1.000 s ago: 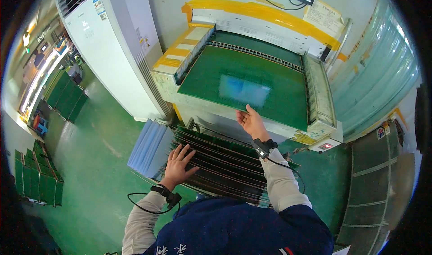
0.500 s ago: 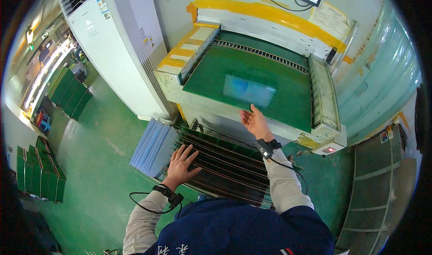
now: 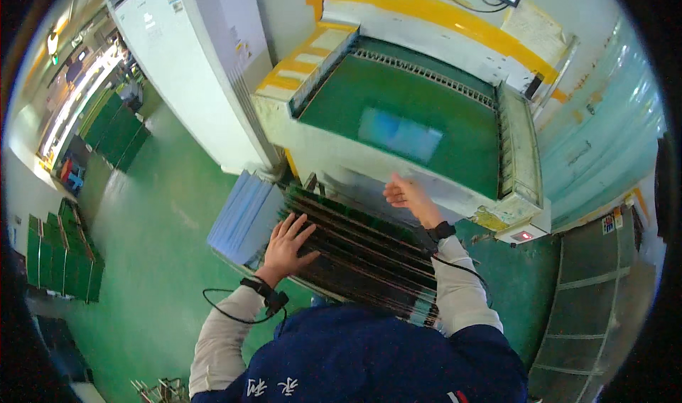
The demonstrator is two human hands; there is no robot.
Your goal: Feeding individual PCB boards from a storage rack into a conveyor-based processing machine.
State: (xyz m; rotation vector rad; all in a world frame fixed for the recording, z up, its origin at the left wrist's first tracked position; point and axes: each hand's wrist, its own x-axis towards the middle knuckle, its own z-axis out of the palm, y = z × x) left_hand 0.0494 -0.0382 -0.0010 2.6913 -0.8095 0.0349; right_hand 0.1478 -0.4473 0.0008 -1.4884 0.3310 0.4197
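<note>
My left hand (image 3: pixel 287 246) lies with fingers spread over the upper edges of several dark green panels (image 3: pixel 355 250) standing in a row in front of me. Nothing is gripped in it. My right hand (image 3: pixel 410 195), slightly blurred, hovers just off the front of a white machine (image 3: pixel 341 153). Its fingers are loosely extended and hold nothing visible. On the machine's bed lies a flat green board (image 3: pixel 327 104), with a bluish light reflection on its surface. The lower parts of the standing panels are hidden.
Pale blue sheets (image 3: pixel 241 215) stand at the row's left end. A tall white cabinet unit (image 3: pixel 192 69) rises at the left. More green panels (image 3: pixel 64 257) stand on the floor farther left. Dark grey framed panels (image 3: pixel 590 296) and clear plastic sheeting (image 3: pixel 590 147) are at the right.
My right hand has come away from the board's near edge and back toward me. My left hand stays spread on the panels. The whole view has shifted slightly.
</note>
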